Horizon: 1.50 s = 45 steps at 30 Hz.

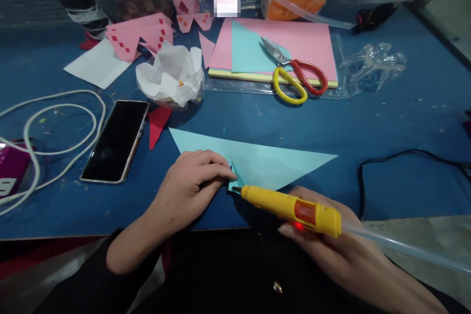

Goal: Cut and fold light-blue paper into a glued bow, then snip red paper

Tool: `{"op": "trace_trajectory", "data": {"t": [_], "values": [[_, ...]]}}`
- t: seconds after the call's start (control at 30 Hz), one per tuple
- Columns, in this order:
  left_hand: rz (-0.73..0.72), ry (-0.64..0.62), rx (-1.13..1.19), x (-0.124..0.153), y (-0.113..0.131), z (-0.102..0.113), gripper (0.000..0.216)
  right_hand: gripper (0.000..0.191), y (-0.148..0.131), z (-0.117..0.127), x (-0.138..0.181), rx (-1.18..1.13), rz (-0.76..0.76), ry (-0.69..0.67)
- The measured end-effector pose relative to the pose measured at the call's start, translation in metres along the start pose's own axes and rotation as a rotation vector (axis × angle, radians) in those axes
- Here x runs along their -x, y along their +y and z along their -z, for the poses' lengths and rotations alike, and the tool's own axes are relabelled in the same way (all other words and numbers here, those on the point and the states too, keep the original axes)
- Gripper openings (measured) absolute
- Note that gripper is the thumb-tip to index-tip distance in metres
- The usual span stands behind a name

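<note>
A light blue paper triangle [268, 159] lies near the front edge of the table. My left hand [198, 176] pinches its near corner, where a small flap is lifted; the fingertips partly hide that spot. Wrapped round a yellow hot glue gun [272, 201] is my right hand [324, 235], mostly behind and below the tool. The gun's dark nozzle points left and meets the paper corner close to my left fingertips. A red light glows on the gun, and a long clear glue stick [397, 245] sticks out of its back.
Red-and-yellow-handled scissors [283, 61] rest on stacked coloured paper [312, 44]. A bowl with white paper petals [172, 73], a phone [116, 142] and a white cable [99, 103] are to the left. A black cord [397, 154] runs at right. Pink cut paper [143, 34] lies farther back.
</note>
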<state>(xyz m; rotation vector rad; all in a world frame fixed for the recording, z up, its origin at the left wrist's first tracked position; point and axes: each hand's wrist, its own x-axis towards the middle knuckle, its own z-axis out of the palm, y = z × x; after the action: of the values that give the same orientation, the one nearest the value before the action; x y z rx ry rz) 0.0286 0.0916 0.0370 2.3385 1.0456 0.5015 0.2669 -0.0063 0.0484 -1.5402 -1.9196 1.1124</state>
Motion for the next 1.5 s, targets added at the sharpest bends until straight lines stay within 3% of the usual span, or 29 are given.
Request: {"op": "trace_trajectory", "data": {"t": [1.5], "values": [[-0.012,-0.017,0.065,0.0029,-0.0032,-0.0006,0.018,0.015,0.0008,-0.0043,0.0025,0.121,0.093,0.050]]}}
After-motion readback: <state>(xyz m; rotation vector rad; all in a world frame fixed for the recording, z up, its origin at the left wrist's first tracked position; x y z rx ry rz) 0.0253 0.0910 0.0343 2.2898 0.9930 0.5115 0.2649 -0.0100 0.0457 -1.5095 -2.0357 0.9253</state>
